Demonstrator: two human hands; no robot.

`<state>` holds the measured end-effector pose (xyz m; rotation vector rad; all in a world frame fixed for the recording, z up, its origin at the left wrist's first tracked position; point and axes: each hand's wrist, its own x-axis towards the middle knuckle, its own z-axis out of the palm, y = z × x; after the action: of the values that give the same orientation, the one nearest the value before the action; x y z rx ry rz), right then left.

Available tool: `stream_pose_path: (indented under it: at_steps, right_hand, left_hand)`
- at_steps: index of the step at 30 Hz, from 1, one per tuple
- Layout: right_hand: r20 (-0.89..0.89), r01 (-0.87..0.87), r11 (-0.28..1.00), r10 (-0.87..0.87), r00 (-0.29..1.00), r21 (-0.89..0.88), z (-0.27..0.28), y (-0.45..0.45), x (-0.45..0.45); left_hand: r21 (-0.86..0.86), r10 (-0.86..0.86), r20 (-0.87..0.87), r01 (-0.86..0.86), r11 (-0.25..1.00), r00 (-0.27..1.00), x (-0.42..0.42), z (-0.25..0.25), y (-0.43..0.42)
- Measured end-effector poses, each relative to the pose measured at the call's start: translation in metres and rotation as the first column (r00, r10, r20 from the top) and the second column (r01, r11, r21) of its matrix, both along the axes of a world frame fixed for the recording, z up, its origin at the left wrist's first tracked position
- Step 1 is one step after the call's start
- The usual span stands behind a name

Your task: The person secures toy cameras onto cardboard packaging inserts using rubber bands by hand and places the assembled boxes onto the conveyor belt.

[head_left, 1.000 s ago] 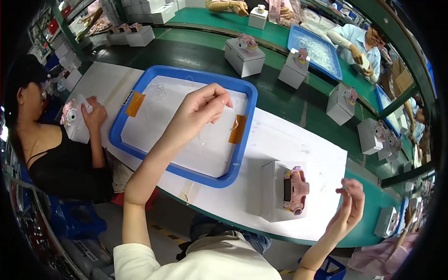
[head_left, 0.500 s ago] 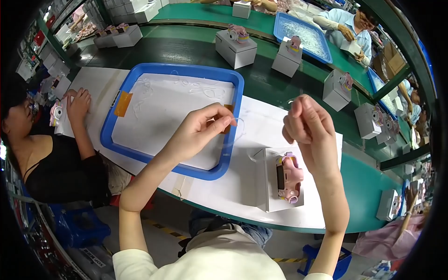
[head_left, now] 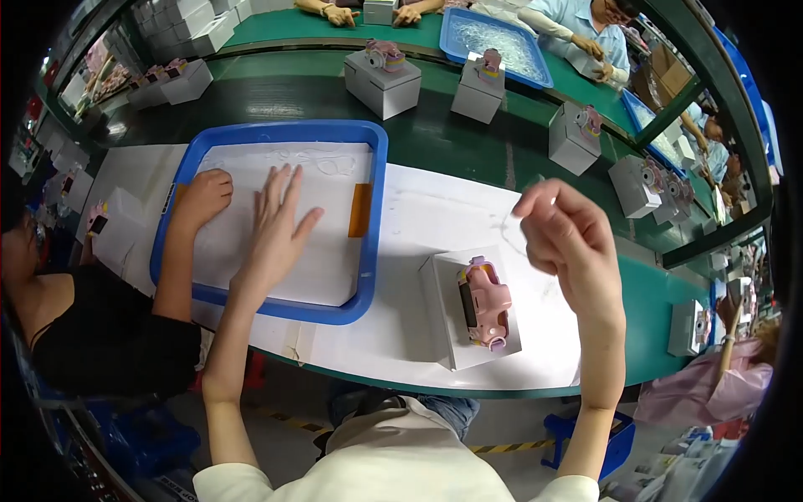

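Note:
My left hand (head_left: 276,226) is open, fingers spread, over the white-lined blue tray (head_left: 378,209). Several thin clear loops (head_left: 328,162) lie near the tray's far side, just beyond my fingertips. Raised above the right part of the white sheet, my right hand (head_left: 573,238) is pinched on a thin clear loop (head_left: 507,227), seen faintly beside the fingers. Between my hands a pink toy camera (head_left: 487,305) rests on a white box (head_left: 443,314), its dark panel facing left.
A co-worker's closed hand (head_left: 205,197) reaches into the tray from the left. White boxes with pink cameras (head_left: 383,79) stand along the green conveyor (head_left: 284,88). Across it, a blue tray (head_left: 502,50) holds many clear pieces. A green metal post (head_left: 703,58) rises at right.
My left hand has let go of a clear strand, moved left over the tray and opened. The co-worker's hand has come into the tray. My right hand stays raised and pinched.

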<state>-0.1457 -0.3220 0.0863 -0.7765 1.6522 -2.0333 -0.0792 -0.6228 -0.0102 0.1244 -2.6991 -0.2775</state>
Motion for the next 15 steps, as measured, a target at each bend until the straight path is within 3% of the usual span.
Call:
stream_pose_path:
  at_steps: [1, 3, 5, 7, 8, 10, 11, 12, 13, 15]
  right_hand:
    - [-0.092, -0.005, 0.995, 0.015, 0.996, 0.104, 0.000, -0.003, 0.009]
    - [-0.008, -0.130, 0.957, 0.137, 0.991, 0.259, 0.009, -0.004, 0.031]
    - [-0.141, -0.291, 0.897, 0.352, 0.925, 0.334, 0.016, -0.003, 0.040]
    - [-0.128, -0.326, 0.887, 0.383, 0.915, 0.326, 0.017, 0.000, 0.052]
    - [-0.114, -0.362, 0.876, 0.414, 0.903, 0.318, 0.018, -0.001, 0.058]
    - [-0.059, -0.348, 0.895, 0.378, 0.924, 0.280, 0.014, 0.010, 0.061]
    - [0.003, -0.339, 0.910, 0.348, 0.937, 0.238, 0.011, 0.018, 0.061]
    - [0.066, -0.327, 0.925, 0.320, 0.945, 0.195, 0.007, 0.024, 0.060]
    - [0.133, -0.314, 0.937, 0.295, 0.946, 0.151, 0.003, 0.027, 0.061]
    - [0.175, -0.343, 0.931, 0.320, 0.931, 0.121, -0.005, 0.026, 0.061]
  left_hand:
    - [0.225, -0.211, 0.056, 0.194, 0.955, 0.976, 0.004, 0.011, 0.018]
    - [0.505, -0.620, -0.072, 0.564, 0.653, 0.782, 0.012, 0.026, 0.061]
    - [0.594, -0.769, -0.093, 0.655, 0.467, 0.632, 0.024, 0.052, 0.099]
    - [0.683, -0.878, 0.009, 0.638, 0.355, 0.479, 0.030, 0.068, 0.111]
    - [0.796, -0.878, -0.140, 0.580, 0.176, 0.458, 0.032, 0.063, 0.111]
    - [0.919, -0.800, -0.265, 0.393, -0.041, 0.538, 0.039, 0.063, 0.113]
    - [0.918, -0.805, -0.264, 0.394, -0.040, 0.532, 0.041, 0.059, 0.112]
    - [0.874, -0.727, -0.470, 0.147, -0.464, 0.501, 0.043, 0.053, 0.110]
    - [0.610, -0.571, -0.623, -0.124, -0.782, 0.534, 0.045, 0.050, 0.108]
    - [0.748, -0.645, -0.526, -0.058, -0.661, 0.555, 0.052, 0.049, 0.099]
